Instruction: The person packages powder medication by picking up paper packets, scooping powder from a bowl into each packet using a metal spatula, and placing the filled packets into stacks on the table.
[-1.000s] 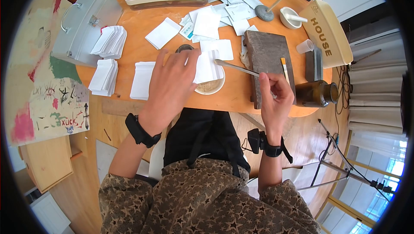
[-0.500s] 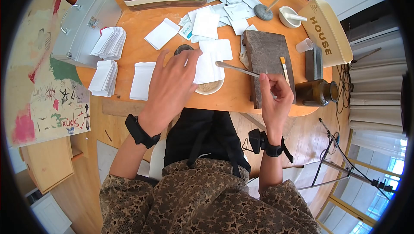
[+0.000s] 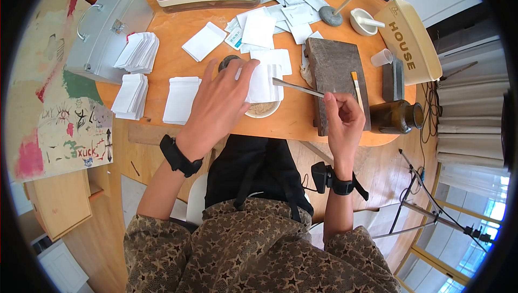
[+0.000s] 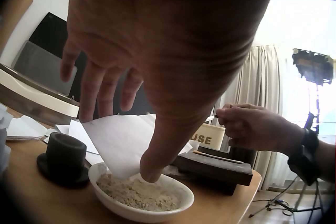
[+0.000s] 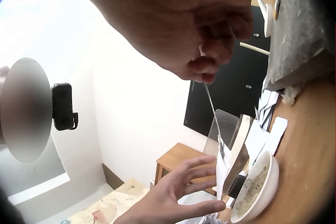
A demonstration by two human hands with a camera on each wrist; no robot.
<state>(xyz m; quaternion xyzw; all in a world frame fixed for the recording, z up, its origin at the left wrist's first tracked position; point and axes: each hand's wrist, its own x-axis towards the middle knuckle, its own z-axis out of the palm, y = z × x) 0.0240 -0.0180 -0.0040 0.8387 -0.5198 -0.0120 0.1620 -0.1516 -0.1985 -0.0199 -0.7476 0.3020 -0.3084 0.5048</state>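
The left hand [image 3: 218,98] pinches a white paper packet [image 3: 263,83] between thumb and fingers, above a white bowl [image 3: 263,110] of greyish powder [image 4: 137,193]. Between thumb and fingertips the right hand [image 3: 345,123] grips a thin metal spatula [image 3: 299,87]; its flat end is at the packet's right side. In the right wrist view the spatula tip [image 5: 221,148] lies against the packet [image 5: 222,174]. Whether the tip is inside the packet's mouth, I cannot tell. A dark round object [image 4: 65,155] stands beside the bowl, partly behind the left hand in the head view.
Stacked white packets [image 3: 130,96] lie at the left by a silver case [image 3: 110,31]. Loose sachets [image 3: 297,15] spread at the back. On the right are a dark wooden board [image 3: 337,66] with a brush [image 3: 356,85], a brown jar [image 3: 391,116], a small cup [image 3: 381,58] and a mortar [image 3: 362,22].
The left hand and its packet have shifted slightly to the right. The spatula's flat end has also moved a little right and lower, with the right hand nearly still.
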